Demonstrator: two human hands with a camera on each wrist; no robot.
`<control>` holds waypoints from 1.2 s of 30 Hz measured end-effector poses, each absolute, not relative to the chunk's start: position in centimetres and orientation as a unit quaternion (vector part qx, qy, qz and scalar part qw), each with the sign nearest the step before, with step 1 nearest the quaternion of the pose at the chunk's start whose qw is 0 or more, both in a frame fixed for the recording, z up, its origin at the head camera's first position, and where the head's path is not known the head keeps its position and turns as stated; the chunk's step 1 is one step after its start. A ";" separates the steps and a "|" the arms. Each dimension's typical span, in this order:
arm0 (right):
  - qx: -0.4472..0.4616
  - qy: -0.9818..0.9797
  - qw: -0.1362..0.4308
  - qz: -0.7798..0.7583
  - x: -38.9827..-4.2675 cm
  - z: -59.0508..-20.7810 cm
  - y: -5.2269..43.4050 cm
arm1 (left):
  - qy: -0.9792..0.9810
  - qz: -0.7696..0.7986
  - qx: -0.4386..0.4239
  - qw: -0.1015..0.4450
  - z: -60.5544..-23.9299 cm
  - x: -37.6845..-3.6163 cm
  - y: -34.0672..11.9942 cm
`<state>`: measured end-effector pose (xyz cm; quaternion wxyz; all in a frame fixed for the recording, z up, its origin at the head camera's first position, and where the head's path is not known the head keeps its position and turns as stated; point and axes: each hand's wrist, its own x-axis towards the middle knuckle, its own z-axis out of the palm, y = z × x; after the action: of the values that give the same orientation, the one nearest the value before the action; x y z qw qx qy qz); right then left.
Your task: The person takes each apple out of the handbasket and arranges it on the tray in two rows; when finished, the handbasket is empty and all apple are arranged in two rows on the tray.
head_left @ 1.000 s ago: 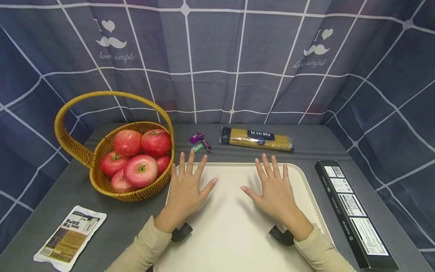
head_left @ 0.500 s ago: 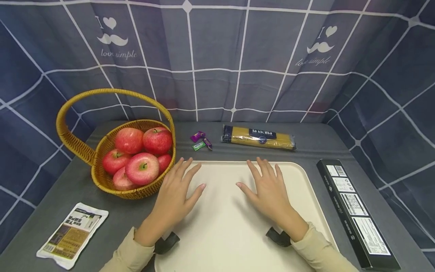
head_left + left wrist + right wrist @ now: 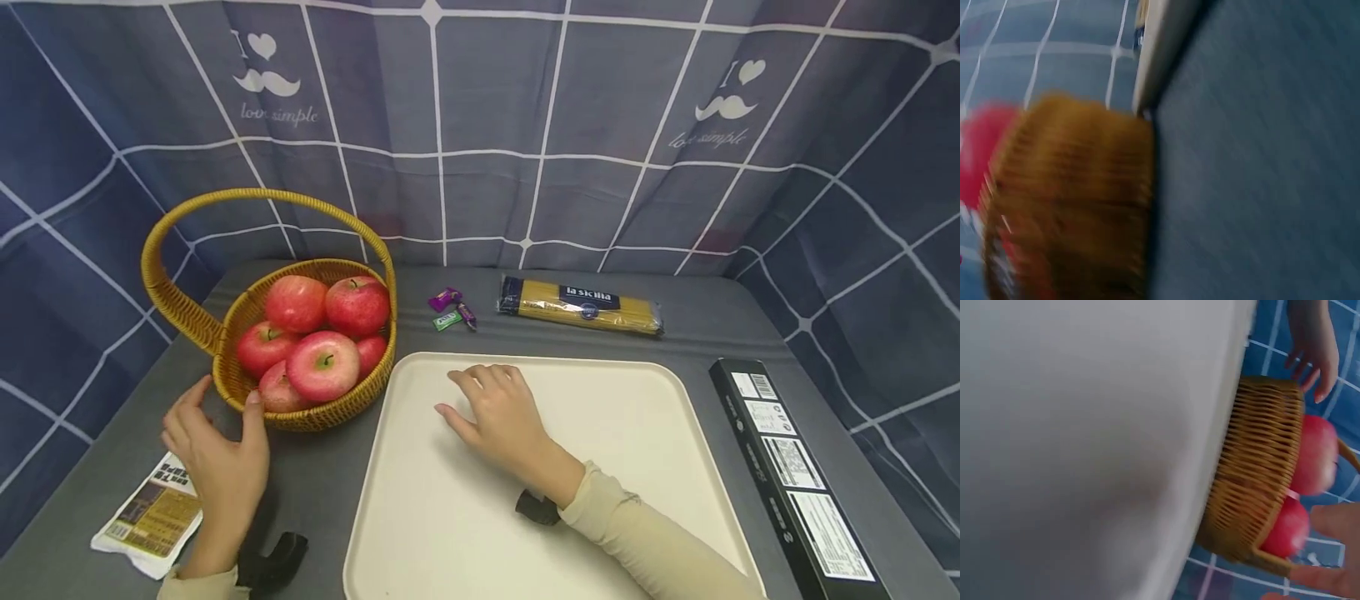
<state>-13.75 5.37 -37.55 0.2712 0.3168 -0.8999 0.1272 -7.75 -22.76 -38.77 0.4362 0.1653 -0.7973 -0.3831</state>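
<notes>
My left hand (image 3: 221, 417) is off the tray, over the grey table at the near-left side of the wicker basket (image 3: 330, 414). Its fingers are spread and its thumb is close to the basket wall; I cannot tell whether it touches. The basket holds several red apples (image 3: 322, 371). My right hand (image 3: 465, 396) rests on the cream tray (image 3: 615, 433), left of its middle, with fingers loosely bent and holding nothing. The right wrist view shows the tray (image 3: 1085, 425), the basket (image 3: 1254, 475) and the left hand (image 3: 1313, 344). The left wrist view is blurred and shows the basket (image 3: 1066, 200).
A white packet (image 3: 153, 517) lies under my left forearm at the near left. Behind the tray lie three small wrapped candies (image 3: 450, 308) and a yellow pasta packet (image 3: 581, 304). A long black box (image 3: 795, 475) lies right of the tray. Blue checked cloth walls surround the table.
My left hand has left the tray and moved left to the basket's near side. The right hand has slid left across the tray, its fingers bending a little.
</notes>
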 end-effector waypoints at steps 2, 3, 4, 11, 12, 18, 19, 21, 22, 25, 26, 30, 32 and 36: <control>0.329 -0.894 0.272 0.135 -14.3 -38.0 3.8 | -0.810 -0.413 0.193 0.370 -39.6 -7.7 -23.9; 0.335 -0.891 0.270 0.143 -14.5 -38.2 3.0 | -0.812 -0.430 0.198 0.341 -39.9 -7.8 -24.3; 0.342 -0.887 0.269 0.152 -14.8 -38.3 2.2 | -0.812 -0.446 0.199 0.320 -40.1 -7.8 -24.6; 0.426 -0.846 0.241 0.213 -16.7 -38.1 -3.7 | -0.813 -0.484 0.188 0.263 -40.6 -7.8 -25.3; 0.432 -0.842 0.239 0.218 -16.9 -38.0 -4.5 | -0.812 -0.488 0.183 0.263 -40.6 -7.8 -25.3; 0.439 -0.829 0.235 0.256 -17.5 -37.1 -8.3 | -0.814 -0.488 0.166 0.268 -40.9 -7.9 -25.2; 0.439 -0.828 0.232 0.259 -17.5 -36.9 -8.7 | -0.814 -0.488 0.165 0.268 -40.9 -7.9 -25.2; 0.440 -0.829 0.223 0.263 -17.6 -36.6 -9.3 | -0.813 -0.489 0.166 0.269 -40.9 -7.9 -25.2; 0.438 -0.831 0.214 0.269 -17.6 -36.5 -9.3 | -0.813 -0.488 0.167 0.269 -40.9 -7.9 -25.2; 0.428 -0.828 0.197 0.304 -17.6 -36.0 -8.9 | -0.811 -0.493 0.166 0.269 -40.9 -8.0 -25.1; 0.425 -0.825 0.192 0.320 -17.7 -35.9 -8.5 | -0.810 -0.494 0.166 0.269 -40.9 -8.0 -25.1; 0.417 -0.802 0.184 0.385 -17.7 -35.4 -6.3 | -0.810 -0.496 0.168 0.265 -40.9 -8.0 -25.1; 0.415 -0.798 0.178 0.400 -17.7 -35.3 -4.8 | -0.811 -0.493 0.174 0.261 -41.0 -8.0 -25.1; 0.402 -0.810 0.151 0.400 -17.9 -35.9 -1.7 | -0.815 -0.489 0.178 0.255 -40.9 -7.9 -25.1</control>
<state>-17.87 -1.72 -35.87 0.1508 0.4023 -0.8096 0.4000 -7.89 -25.08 -40.94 0.2547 0.1779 -0.8153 -0.4887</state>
